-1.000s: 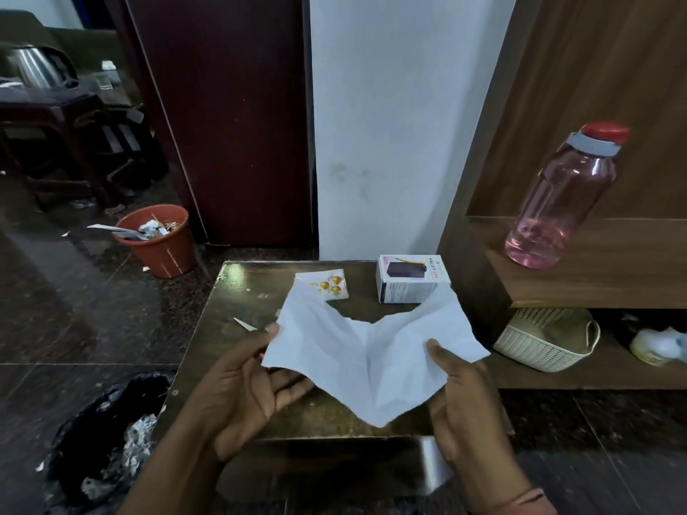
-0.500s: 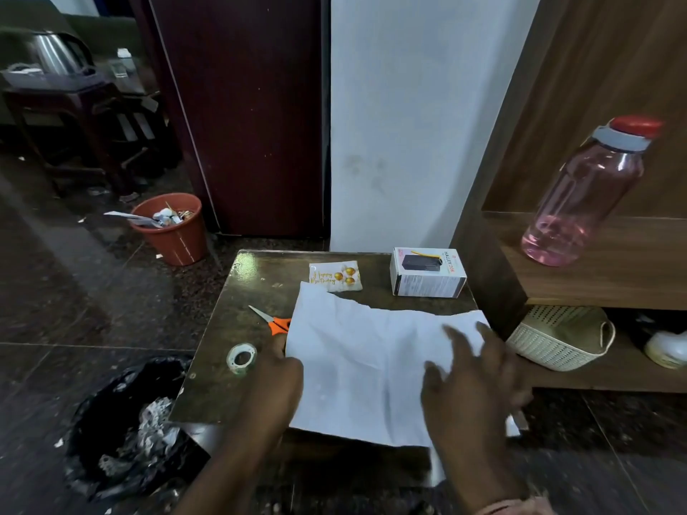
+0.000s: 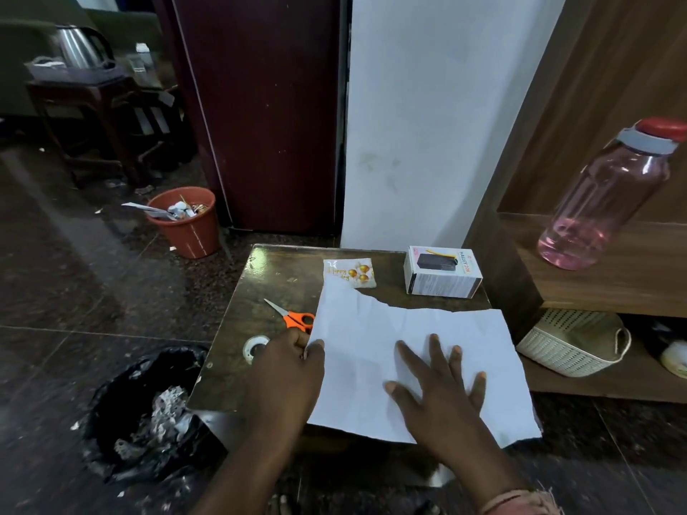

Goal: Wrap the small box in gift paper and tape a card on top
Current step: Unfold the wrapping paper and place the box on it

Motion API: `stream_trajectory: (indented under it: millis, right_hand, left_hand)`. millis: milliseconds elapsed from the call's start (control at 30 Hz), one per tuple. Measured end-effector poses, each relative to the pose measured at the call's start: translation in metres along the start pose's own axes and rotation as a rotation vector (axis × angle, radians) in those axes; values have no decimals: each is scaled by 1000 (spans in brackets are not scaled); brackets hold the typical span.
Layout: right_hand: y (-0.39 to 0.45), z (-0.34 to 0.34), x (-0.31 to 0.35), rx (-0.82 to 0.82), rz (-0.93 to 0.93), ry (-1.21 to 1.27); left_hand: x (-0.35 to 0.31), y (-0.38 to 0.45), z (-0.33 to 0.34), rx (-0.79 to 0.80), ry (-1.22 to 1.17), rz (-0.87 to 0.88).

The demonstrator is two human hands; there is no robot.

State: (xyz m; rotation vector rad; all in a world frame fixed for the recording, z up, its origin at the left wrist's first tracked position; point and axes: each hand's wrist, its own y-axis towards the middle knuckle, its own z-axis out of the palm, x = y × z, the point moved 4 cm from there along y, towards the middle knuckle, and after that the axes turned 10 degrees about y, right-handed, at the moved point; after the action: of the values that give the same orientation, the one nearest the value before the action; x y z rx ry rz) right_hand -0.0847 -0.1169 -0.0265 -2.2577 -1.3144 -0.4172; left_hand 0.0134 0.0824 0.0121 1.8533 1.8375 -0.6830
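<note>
dark table point(image 3: 282, 276) under white paper point(image 3: 375, 340)

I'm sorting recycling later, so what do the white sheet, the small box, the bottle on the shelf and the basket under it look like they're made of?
White sheet: thin matte paper, creased, with a ragged far edge.
Small box: printed cardboard, smooth with a slight sheen.
Bottle: see-through pink plastic, glossy, with a grey collar and red cap.
Basket: cream, probably moulded plastic with a woven-look perforated wall; real wicker can't be ruled out.

Dim indoor light, faint glare on the table point(image 3: 267, 269), wide-angle bending at edges, slightly soft focus.
</note>
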Motion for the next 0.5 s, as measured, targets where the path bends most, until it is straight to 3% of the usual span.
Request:
stream_trajectory:
  millis: [100,200,267,500]
  right_hand:
    - [3,3,2,-4,8,-18]
    - [4,2,3,-7,25,-30]
    - [3,3,3,-12,28,-26]
    - [4,3,4,-11,29,-44]
  left_hand:
    - [4,12,-6,-121,50,125]
    - [10,24,-4,-198,458,265]
    - [12,25,0,-167,608,245]
    - [7,49,0,-210,644,268]
